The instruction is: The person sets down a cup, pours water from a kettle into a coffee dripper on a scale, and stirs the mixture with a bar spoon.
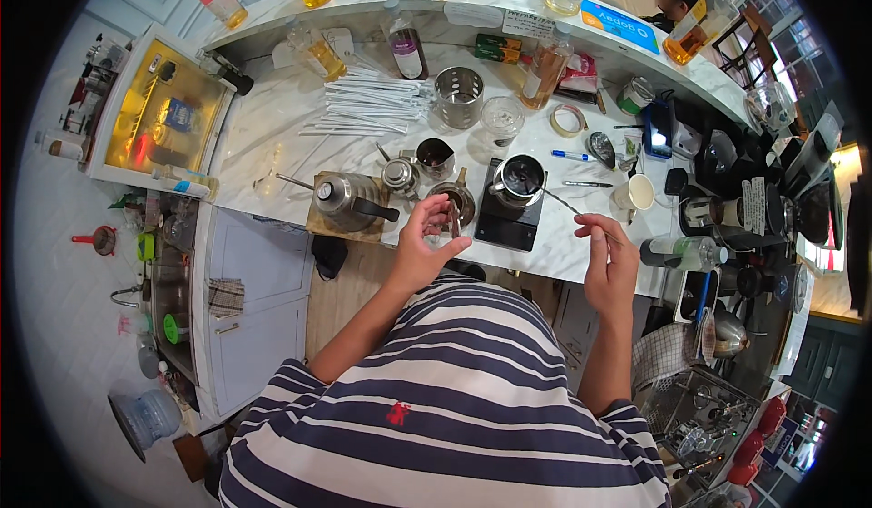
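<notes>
My right hand pinches the end of a thin twisted bar spoon. The spoon slants left into a steel cup with dark contents, which stands on a black scale. My left hand is beside a small glass server left of the scale, thumb and fingers apart in a loose curve. Whether it touches the server's side or handle is hard to make out. Behind it are a small metal pot and a steel pitcher.
A gooseneck kettle sits on a wooden board at the left. Wrapped straws, a perforated steel holder and a clear glass lie farther back. Right of the scale are a paper cup, a pen and a plastic bottle.
</notes>
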A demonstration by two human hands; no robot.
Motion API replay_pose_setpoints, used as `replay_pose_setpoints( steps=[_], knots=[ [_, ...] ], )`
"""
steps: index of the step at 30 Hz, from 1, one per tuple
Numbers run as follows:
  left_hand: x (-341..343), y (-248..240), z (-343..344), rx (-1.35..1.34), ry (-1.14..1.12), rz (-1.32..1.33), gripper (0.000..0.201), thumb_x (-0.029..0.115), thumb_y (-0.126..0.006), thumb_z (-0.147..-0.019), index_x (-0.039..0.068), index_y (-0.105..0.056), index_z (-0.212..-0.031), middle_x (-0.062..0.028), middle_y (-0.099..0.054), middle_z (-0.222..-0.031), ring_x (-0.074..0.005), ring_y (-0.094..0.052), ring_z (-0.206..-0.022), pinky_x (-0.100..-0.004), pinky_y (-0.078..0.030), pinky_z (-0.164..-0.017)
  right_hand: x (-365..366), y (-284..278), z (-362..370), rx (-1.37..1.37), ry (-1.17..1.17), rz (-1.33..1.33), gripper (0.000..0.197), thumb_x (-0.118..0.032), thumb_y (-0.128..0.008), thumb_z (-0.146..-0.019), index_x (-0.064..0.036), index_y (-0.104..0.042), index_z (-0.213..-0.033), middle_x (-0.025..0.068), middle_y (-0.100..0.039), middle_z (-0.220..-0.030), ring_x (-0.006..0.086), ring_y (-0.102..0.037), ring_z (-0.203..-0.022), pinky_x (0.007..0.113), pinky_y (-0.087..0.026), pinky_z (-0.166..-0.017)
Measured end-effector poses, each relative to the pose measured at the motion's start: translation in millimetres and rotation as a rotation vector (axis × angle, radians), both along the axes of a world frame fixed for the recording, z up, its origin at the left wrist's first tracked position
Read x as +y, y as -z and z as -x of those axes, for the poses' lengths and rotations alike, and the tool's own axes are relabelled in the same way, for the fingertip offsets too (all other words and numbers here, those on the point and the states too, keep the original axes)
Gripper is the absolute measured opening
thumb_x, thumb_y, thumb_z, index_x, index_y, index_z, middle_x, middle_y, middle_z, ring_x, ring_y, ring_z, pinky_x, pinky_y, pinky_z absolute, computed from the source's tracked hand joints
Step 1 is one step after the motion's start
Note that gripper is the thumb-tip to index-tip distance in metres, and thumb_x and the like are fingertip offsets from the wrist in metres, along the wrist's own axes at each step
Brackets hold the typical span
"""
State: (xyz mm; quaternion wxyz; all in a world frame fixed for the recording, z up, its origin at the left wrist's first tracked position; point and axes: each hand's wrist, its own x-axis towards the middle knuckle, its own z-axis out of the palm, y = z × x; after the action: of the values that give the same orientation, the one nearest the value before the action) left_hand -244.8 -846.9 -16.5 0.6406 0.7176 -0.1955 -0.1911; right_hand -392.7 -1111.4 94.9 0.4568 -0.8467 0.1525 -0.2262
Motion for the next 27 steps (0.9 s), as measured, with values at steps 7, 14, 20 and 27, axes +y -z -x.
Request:
replay_pose_setpoints(
  steps=[7, 14, 20, 27],
  knots=[
    [11.4, -2.9, 4.3, -0.004, -0.022, -0.05, 0.081, 0.016, -0.09, -0.081, 0.007, -0.047, -0.148, -0.0086, -0.062, -0.141, -0.0177, -0.062, -0.122, -0.0329, -0.047, -0.096, 1.2, -5.0, -3.1, -0.022, 0.039, -0.015, 0.022, -0.006, -0.052, -0.107, 0.0036, -0.07, -0.113, 0.0136, -0.076, -0.101, 0.0206, -0.073, -0.089, 0.032, -0.054, -0.081],
    [21.6, -1.7, 5.1, -0.008, -0.034, -0.06, 0.078, 0.016, -0.09, -0.082, 0.007, -0.049, -0.147, -0.0081, -0.062, -0.141, -0.0177, -0.061, -0.123, -0.0323, -0.047, -0.096, -1.8, 3.3, -6.8, -0.05, 0.068, 0.034, 0.023, -0.009, -0.052, -0.108, 0.0037, -0.071, -0.113, 0.0138, -0.076, -0.101, 0.0215, -0.073, -0.089, 0.033, -0.055, -0.081],
    [15.5, 1.3, 2.8, 0.016, -0.013, -0.058, 0.078, 0.015, -0.09, -0.081, 0.008, -0.049, -0.147, -0.0088, -0.062, -0.142, -0.0177, -0.062, -0.121, -0.0331, -0.047, -0.096, -1.4, 8.5, -5.6, -0.048, 0.095, 0.009, 0.023, -0.011, -0.054, -0.109, 0.0037, -0.071, -0.114, 0.0144, -0.077, -0.102, 0.0219, -0.073, -0.089, 0.033, -0.055, -0.079],
    [11.8, 5.3, -0.6, 0.013, 0.008, -0.031, 0.077, 0.015, -0.09, -0.081, 0.009, -0.049, -0.146, -0.0085, -0.062, -0.143, -0.0174, -0.062, -0.121, -0.0324, -0.046, -0.096, 5.1, 1.0, -5.9, -0.038, 0.057, 0.025, 0.022, -0.011, -0.054, -0.109, 0.0036, -0.07, -0.114, 0.0144, -0.076, -0.102, 0.0218, -0.073, -0.089, 0.032, -0.054, -0.079]
  ],
)
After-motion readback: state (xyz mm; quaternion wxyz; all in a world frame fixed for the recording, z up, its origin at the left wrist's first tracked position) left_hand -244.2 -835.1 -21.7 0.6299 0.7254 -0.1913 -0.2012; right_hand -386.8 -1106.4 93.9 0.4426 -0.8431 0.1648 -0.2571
